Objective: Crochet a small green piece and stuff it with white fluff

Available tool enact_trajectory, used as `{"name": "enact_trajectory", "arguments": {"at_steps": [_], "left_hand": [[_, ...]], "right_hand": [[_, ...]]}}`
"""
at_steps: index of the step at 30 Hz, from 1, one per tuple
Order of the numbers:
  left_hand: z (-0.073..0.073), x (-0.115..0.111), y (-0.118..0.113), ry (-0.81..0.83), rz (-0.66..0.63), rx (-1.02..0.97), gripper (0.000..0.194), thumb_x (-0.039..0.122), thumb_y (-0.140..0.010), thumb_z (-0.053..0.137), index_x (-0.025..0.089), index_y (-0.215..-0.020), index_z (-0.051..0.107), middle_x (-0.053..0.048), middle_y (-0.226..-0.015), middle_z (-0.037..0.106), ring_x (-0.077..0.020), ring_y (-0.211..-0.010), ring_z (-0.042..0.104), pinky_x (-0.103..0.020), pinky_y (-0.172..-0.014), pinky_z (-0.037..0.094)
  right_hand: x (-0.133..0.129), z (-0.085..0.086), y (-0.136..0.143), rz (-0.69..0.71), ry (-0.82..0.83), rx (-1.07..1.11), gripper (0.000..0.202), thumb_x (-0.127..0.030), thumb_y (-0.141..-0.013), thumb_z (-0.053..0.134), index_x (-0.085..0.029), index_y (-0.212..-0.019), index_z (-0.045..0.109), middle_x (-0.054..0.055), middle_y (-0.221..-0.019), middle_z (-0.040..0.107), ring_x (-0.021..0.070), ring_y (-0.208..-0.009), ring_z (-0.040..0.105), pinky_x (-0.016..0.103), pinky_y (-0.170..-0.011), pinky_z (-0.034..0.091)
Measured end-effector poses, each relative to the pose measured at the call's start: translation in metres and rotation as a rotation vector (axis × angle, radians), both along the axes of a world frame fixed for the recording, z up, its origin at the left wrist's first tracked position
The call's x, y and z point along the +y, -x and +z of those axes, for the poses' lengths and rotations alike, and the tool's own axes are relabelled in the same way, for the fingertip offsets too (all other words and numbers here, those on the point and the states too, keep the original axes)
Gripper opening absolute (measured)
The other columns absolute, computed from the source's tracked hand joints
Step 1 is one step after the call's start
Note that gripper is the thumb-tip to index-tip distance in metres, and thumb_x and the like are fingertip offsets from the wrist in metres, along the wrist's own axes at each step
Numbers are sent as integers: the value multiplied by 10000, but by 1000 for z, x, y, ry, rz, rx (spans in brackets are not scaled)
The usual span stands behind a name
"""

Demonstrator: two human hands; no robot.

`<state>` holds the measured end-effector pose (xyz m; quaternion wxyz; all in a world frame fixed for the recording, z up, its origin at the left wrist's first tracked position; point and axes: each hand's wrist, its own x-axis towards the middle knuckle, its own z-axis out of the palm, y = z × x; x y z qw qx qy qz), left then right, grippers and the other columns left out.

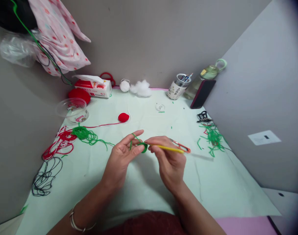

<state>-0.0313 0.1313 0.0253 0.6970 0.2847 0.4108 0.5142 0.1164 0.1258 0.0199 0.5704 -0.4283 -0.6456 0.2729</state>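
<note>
My left hand (122, 155) pinches a small green crocheted piece (144, 148) between thumb and fingers, with green yarn looped over its raised index finger. From that hand the yarn runs left to a loose green tangle (84, 133) on the table. My right hand (170, 160) is closed around a yellow-handled hook (172, 148), whose tip end meets the green piece at its right side; the tip itself is too small to make out. Just behind my right hand lies an orange-handled cutter or snips (184, 147), partly hidden by the fingers.
On the pale table (144, 192), red yarn (66, 140) and black cord (45, 178) lie left, a red ball (123, 117) mid-table, green scraps (214, 138) right. A tissue box (96, 87), white stuffing (141, 88), pen tin (178, 87), bottle (198, 83) and phone (203, 94) line the back.
</note>
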Motion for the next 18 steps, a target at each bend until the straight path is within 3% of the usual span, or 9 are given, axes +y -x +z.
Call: {"name": "enact_trajectory", "arguments": {"at_steps": [2, 4, 7, 10, 13, 18], "left_hand": [[0, 1, -2, 55, -27, -101, 404, 266, -803, 852, 241, -1201, 786, 26, -813, 643, -103, -726, 536, -267, -872, 460], [1, 3, -2, 136, -97, -224, 337, 257, -811, 838, 207, -1143, 809, 51, -741, 599, -47, -550, 383, -265, -845, 486], [2, 5, 2, 195, -120, -297, 291, 245, -813, 838, 187, -1097, 825, 94, -643, 478, -22, -493, 206, -255, -850, 498], [3, 5, 4, 136, -57, -233, 332, 221, -789, 852, 231, -1119, 817, 70, -725, 542, -25, -539, 313, -227, -810, 468], [2, 1, 3, 34, -53, -63, 373, 240, -805, 840, 273, -1174, 795, 25, -825, 619, -87, -716, 490, -222, -725, 411], [-1, -2, 2, -42, -58, 118, 343, 329, -866, 793, 293, -1207, 781, 11, -832, 609, -128, -716, 448, -263, -619, 331]], "right_hand": [[-2, -4, 0, -42, -166, -179, 344, -86, -945, 655, -308, -1177, 779, 71, -1057, 787, 218, -904, 713, 364, -742, 593], [-2, -5, -2, -75, -260, -246, 396, -63, -921, 669, -314, -1211, 770, 82, -1093, 785, 227, -920, 712, 371, -743, 593], [1, 0, -6, -63, -93, -5, 258, -140, -977, 620, -285, -1109, 788, 60, -939, 778, 202, -789, 693, 360, -684, 574], [4, 6, -7, 34, 177, 318, 188, -272, -1015, 603, -250, -981, 787, 37, -841, 737, 159, -656, 627, 325, -611, 539], [6, 6, -5, 96, 289, 364, 168, -322, -989, 654, -239, -944, 794, 34, -870, 735, 145, -667, 610, 305, -620, 525], [8, 1, -5, 101, 362, 445, 174, -358, -981, 671, -238, -947, 793, 21, -812, 717, 140, -680, 609, 292, -652, 522]]}}
